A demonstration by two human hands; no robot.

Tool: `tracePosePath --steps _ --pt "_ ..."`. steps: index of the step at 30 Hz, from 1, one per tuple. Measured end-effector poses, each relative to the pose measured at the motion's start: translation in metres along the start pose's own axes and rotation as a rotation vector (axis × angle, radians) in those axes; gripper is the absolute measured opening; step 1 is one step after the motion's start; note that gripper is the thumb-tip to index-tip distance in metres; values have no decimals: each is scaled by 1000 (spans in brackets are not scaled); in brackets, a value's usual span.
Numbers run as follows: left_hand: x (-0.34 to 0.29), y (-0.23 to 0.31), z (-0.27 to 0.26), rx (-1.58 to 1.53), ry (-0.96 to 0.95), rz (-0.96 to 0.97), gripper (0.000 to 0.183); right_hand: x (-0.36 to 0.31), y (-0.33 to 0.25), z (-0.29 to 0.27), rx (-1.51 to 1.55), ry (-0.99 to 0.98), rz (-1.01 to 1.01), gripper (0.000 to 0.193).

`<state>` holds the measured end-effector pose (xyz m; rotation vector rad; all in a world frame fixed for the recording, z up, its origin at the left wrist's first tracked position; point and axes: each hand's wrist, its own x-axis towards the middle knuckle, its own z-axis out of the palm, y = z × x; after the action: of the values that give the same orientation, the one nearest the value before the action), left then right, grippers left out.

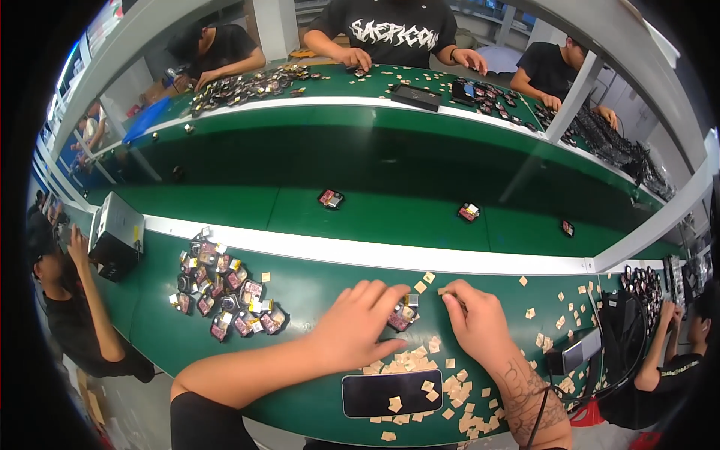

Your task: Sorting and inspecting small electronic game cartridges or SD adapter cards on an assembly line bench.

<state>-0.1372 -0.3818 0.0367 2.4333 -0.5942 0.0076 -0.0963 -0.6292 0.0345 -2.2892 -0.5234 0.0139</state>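
Note:
My left hand (358,324) curls its fingers and thumb around a small electronic module (402,318) with a reddish circuit board, a black casing and a silver part. The module rests on the green bench, partly hidden by the hand. To its right, my right hand (477,321) is closed in a pinch, with what looks like a small tan square at its fingertips. Below my hands lies a pile of tan squares (409,361), loosely heaped. A dark phone-like slab (375,396) lies in front of them, with a few squares on it.
A cluster of similar modules (225,289) lies left of my forearm. Beyond the white rail (337,252), a green belt (390,225) carries several modules. A grey box (116,238) stands at far left; a black device with cables (574,352) sits right. Other people work around the benches.

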Motion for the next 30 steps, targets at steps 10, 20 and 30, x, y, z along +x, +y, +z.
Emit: tracePosePath --steps 10,20,30 --pt "-2 -6 13 6 70 62 69 -4 -8 -10 -105 -87 -51 10" --pt "-6 -8 17 35 150 167 65 -16 -36 5 -215 -182 -237 24" --pt "-5 -11 22 -145 140 108 50 -18 -11 23 80 -73 -75 19"
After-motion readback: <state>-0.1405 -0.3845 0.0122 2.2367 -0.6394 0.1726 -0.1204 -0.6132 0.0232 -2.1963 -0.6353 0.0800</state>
